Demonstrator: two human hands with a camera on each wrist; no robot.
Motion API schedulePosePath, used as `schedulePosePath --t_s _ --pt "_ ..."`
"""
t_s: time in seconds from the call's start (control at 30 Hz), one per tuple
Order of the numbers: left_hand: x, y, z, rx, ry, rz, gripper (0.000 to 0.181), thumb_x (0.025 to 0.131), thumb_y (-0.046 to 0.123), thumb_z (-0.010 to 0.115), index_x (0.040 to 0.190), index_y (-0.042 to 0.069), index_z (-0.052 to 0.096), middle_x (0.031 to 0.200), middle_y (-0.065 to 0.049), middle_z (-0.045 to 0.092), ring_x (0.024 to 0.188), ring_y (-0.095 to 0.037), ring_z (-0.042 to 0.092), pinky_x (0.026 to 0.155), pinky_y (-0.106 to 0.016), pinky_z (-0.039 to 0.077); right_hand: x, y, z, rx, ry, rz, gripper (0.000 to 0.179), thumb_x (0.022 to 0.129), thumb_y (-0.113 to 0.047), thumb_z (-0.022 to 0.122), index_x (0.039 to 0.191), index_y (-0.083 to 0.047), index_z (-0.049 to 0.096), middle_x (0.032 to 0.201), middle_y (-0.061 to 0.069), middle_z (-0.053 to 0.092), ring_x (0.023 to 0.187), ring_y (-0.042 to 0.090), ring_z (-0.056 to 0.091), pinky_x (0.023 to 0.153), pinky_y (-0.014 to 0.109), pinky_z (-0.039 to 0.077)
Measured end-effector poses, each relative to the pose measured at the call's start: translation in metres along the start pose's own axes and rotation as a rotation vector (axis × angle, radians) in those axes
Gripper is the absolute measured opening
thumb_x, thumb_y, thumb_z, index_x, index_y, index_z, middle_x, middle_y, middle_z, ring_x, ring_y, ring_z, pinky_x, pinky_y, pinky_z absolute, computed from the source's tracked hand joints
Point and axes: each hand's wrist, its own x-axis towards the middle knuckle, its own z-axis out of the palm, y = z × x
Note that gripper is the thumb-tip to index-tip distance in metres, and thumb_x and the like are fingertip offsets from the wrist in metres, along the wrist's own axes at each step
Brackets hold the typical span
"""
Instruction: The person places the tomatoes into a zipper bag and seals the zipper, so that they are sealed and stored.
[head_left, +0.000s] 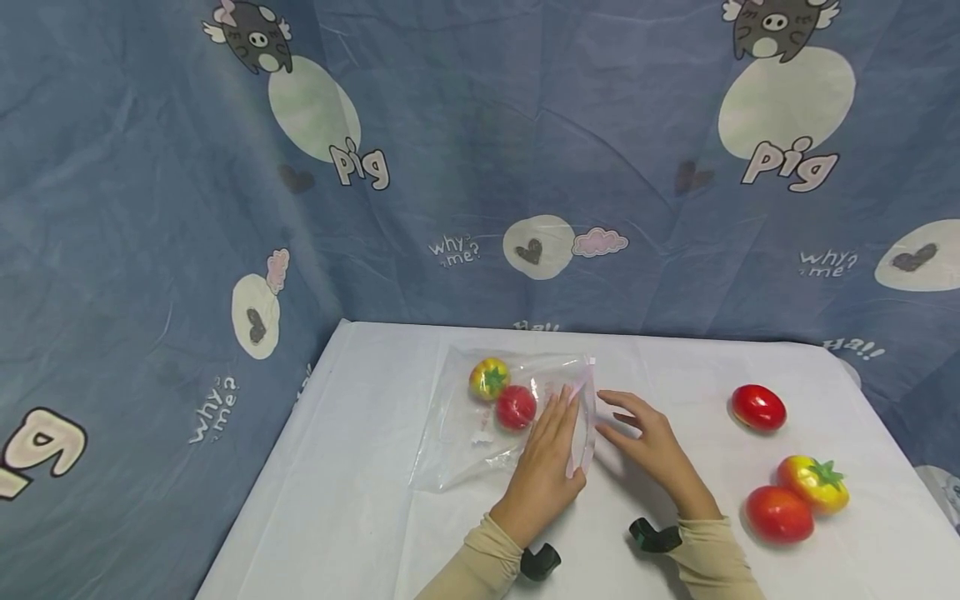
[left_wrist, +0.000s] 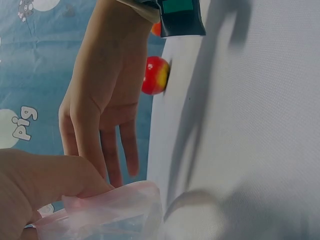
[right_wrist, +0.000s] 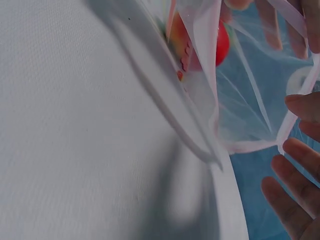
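A clear zip bag (head_left: 457, 450) with a pink strip along its mouth lies on the white table, the mouth turned right. Inside it are a yellow-and-red toy fruit with green leaves (head_left: 489, 379) and a round red toy fruit (head_left: 516, 407). My left hand (head_left: 543, 467) reaches over the mouth; in the left wrist view its thumb and fingers pinch the bag's pink edge (left_wrist: 135, 195). Just right of the mouth is my right hand (head_left: 648, 437), fingers spread and slightly bent, holding nothing. From the right wrist view, the bag's mouth gapes between its two layers.
On the right of the table (head_left: 337, 467) a glossy dark red toy fruit (head_left: 758, 407) lies farther back. Nearer, a red-orange toy fruit (head_left: 779, 514) sits against a yellow-and-red one with green leaves (head_left: 813, 483). A blue printed cloth (head_left: 450, 125) hangs behind and to the left.
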Motion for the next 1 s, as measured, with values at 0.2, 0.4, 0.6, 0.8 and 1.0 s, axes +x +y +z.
schedulePosePath --t_s 0.2,0.4,0.6,0.8,1.0 --pt "0.000 0.001 -0.001 -0.007 -0.004 -0.004 0.100 0.075 0.006 0.082 0.161 0.004 0.031 0.173 -0.007 0.024 0.159 -0.031 0.027 0.125 -0.051 0.035 -0.005 0.002 -0.008 -0.004 0.023 0.007 0.049 0.081 0.007 0.081 0.128 0.004 0.067 0.130 0.019 0.070 0.122 -0.014 0.054 0.095 0.025 0.060" --pt "0.000 0.001 -0.002 -0.012 -0.005 -0.007 0.100 0.075 0.006 0.082 0.161 0.004 0.031 0.173 -0.007 0.024 0.158 -0.033 0.029 0.125 -0.052 0.036 -0.011 0.002 -0.014 0.019 0.054 -0.004 0.049 0.080 0.008 0.081 0.127 0.004 0.068 0.128 0.020 0.070 0.121 -0.014 0.056 0.096 0.013 0.055" --pt "0.000 0.001 -0.002 -0.010 -0.003 -0.005 0.100 0.075 0.005 0.082 0.161 0.003 0.032 0.173 -0.008 0.025 0.157 -0.035 0.030 0.125 -0.052 0.035 -0.015 0.004 -0.021 0.026 0.080 -0.001 0.051 0.078 0.009 0.082 0.127 0.004 0.068 0.127 0.023 0.070 0.120 -0.015 0.056 0.095 0.009 0.053" --pt "-0.001 0.001 -0.002 -0.004 -0.005 -0.006 0.100 0.075 0.006 0.081 0.161 0.004 0.031 0.173 -0.007 0.025 0.157 -0.034 0.030 0.125 -0.051 0.035 -0.018 0.006 -0.028 0.024 0.093 0.025 0.052 0.078 0.010 0.082 0.127 0.004 0.068 0.127 0.023 0.070 0.119 -0.017 0.056 0.095 0.007 0.051" --pt "-0.001 0.000 -0.001 -0.012 -0.004 -0.007 0.101 0.076 0.006 0.081 0.162 0.005 0.030 0.173 -0.007 0.024 0.158 -0.034 0.029 0.125 -0.052 0.035 -0.021 0.006 -0.033 0.019 0.104 0.020 0.052 0.077 0.011 0.083 0.127 0.005 0.067 0.127 0.025 0.069 0.120 -0.017 0.055 0.095 0.004 0.049"
